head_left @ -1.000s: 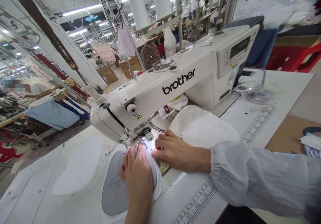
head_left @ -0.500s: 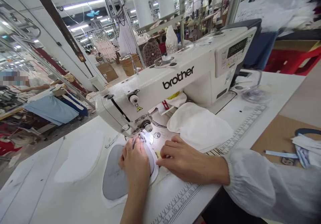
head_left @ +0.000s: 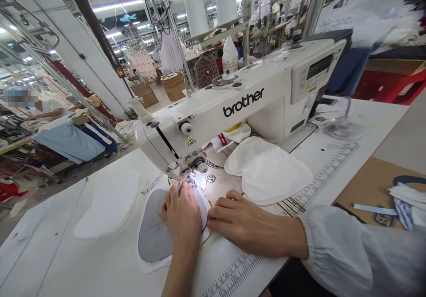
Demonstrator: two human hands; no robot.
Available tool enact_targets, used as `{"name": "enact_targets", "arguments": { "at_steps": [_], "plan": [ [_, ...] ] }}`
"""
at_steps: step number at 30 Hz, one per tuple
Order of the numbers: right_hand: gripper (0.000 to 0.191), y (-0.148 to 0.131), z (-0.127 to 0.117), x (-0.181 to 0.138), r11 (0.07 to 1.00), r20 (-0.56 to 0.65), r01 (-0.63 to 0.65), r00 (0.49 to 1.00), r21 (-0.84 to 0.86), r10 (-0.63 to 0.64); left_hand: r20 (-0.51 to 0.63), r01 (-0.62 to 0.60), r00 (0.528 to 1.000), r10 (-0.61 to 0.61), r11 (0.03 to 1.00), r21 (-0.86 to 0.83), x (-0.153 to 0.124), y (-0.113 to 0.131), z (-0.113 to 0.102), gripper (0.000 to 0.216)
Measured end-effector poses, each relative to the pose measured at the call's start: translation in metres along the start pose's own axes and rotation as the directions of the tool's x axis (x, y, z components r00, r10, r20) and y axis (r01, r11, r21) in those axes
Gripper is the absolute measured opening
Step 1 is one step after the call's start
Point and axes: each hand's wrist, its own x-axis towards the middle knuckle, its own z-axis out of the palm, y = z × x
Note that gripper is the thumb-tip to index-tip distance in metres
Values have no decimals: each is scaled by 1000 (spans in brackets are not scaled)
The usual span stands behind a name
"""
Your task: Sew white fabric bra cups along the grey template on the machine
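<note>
We have both hands down on the work at the sewing machine (head_left: 242, 106), and by our reading we are mid-seam, feeding a curved edge under the needle (head_left: 188, 182). The grey piece (head_left: 153, 237) lies flat on the table (head_left: 66, 270), on top of a slightly larger white cloth (head_left: 146, 267) whose rim shows all round it. Its far end is tucked under the head of the machine, right at the needle. Our left hand (head_left: 182, 215) rests palm down on the grey piece, fingers stretched out toward the needle, pressing rather than gripping. Our right hand (head_left: 244, 226) lies flat just beside it, fingertips pushing on the right edge of the two layers, with nothing clasped in it either. A pile of white pieces (head_left: 269, 170) sits near the right hand, behind it, and one white cut piece (head_left: 109, 204) lies apart on the left. A printed ruler (head_left: 239, 272) runs along the near edge of the table. As we judge it, the next move calls for turning the layers together round the curve, with fingertips kept clear of the needle and the edges kept matched.
</note>
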Motion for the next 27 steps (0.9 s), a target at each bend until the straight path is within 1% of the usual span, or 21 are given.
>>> {"name": "enact_targets", "arguments": {
  "at_steps": [5, 11, 17, 20, 22, 24, 26, 27],
  "plan": [
    [27, 0, -3, 1, 1000, 28, 20, 999, 23, -20, -9, 0, 1000, -1, 1000, -9, 0, 0, 0, 41],
    [28, -2, -5, 3, 999, 41, 43, 998, -16, -43, 1, -3, 1000, 3, 1000, -15, 0, -1, 0, 42],
    [30, -4, -6, 4, 996, 24, 57, 998, -62, -56, 24, -13, 1000, 13, 1000, 1, 0, 0, 1, 43],
    [29, -6, -3, 3, 994, -14, 53, 998, -96, -54, 45, -33, 998, 33, 999, 7, -1, -3, -4, 41],
    [27, -6, 0, 1, 992, -37, 48, 998, -115, -53, 47, -47, 998, 46, 999, 15, -3, -13, -12, 38],
    [25, -7, 3, -1, 992, -48, 44, 998, -121, -50, 19, -24, 1000, 23, 999, 38, -4, -30, -22, 39],
    [24, -7, 6, -2, 992, -54, 41, 997, -117, -48, 2, 75, 997, -75, 997, 29, -3, -53, -32, 46],
    [23, -7, 7, -2, 992, -58, 39, 997, -116, -46, 21, 145, 989, -145, 989, -4, -1, -65, -36, 51]
  ]
}}
